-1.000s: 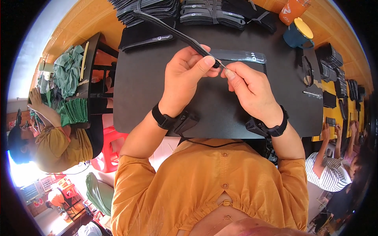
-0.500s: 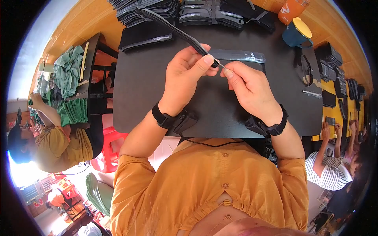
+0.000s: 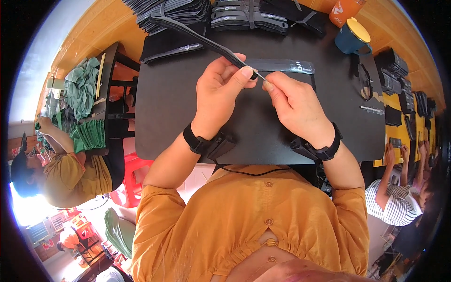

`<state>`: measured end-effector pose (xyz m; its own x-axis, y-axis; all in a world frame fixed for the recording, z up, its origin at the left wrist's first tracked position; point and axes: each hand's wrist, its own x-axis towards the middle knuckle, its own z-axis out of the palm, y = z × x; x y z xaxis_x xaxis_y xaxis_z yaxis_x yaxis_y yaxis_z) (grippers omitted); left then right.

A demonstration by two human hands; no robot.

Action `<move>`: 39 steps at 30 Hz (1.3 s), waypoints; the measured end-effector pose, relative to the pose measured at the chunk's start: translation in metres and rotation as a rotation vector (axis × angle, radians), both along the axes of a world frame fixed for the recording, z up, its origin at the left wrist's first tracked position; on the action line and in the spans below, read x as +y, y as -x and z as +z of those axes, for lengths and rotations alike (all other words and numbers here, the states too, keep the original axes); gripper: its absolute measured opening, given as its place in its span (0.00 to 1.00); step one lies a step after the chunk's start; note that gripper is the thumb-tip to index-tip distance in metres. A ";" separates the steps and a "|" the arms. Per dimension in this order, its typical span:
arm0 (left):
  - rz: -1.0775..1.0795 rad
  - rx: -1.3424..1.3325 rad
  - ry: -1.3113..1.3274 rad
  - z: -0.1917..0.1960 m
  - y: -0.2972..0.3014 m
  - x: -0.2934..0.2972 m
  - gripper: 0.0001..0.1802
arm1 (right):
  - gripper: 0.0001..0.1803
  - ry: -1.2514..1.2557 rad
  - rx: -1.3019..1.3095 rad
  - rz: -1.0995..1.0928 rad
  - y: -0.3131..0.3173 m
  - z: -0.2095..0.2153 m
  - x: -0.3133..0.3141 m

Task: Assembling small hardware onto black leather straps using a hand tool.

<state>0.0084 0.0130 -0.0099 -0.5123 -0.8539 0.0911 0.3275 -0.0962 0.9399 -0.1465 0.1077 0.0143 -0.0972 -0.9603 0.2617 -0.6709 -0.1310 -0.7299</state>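
Between the thumb and fingers of my left hand (image 3: 217, 89) is one end of a long black fabric strip with grey edging (image 3: 206, 38). It slants up and to the left over the pouches, and its far end bends. My right hand (image 3: 297, 103) pinches a thin silvery piece (image 3: 261, 76) right at the strip's near end; its kind is too small to tell. Behind my hands, a dark grey plastic-looking strip with a light print (image 3: 286, 66) lies on the black table (image 3: 174, 113).
Black pouches with grey trim (image 3: 176, 52) lie stacked at the back, beside a tied bundle (image 3: 239, 19). A blue mug with a yellow lid (image 3: 350, 40), an orange container (image 3: 345, 11), glasses (image 3: 364, 82) and a small clear-and-white tool (image 3: 372, 110) are on the right. People work at both sides.
Both hands hold nearly the same place. The thin silvery piece shows a little longer between them, and the strip's far end has shifted slightly left.
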 end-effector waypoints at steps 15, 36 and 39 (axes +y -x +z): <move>0.018 -0.001 0.019 -0.003 0.002 0.003 0.16 | 0.05 -0.018 0.112 -0.016 0.001 0.003 0.002; -0.272 0.074 -0.178 0.008 -0.006 0.000 0.24 | 0.12 0.264 -0.205 -0.028 0.006 -0.006 -0.007; -0.344 0.147 -0.209 0.012 -0.007 -0.002 0.24 | 0.12 0.212 -0.349 -0.067 0.009 -0.006 -0.005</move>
<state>0.0158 0.0109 0.0018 -0.7652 -0.6432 0.0281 0.3723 -0.4064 0.8344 -0.1556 0.1025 0.0083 -0.2758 -0.8769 0.3937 -0.4003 -0.2676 -0.8765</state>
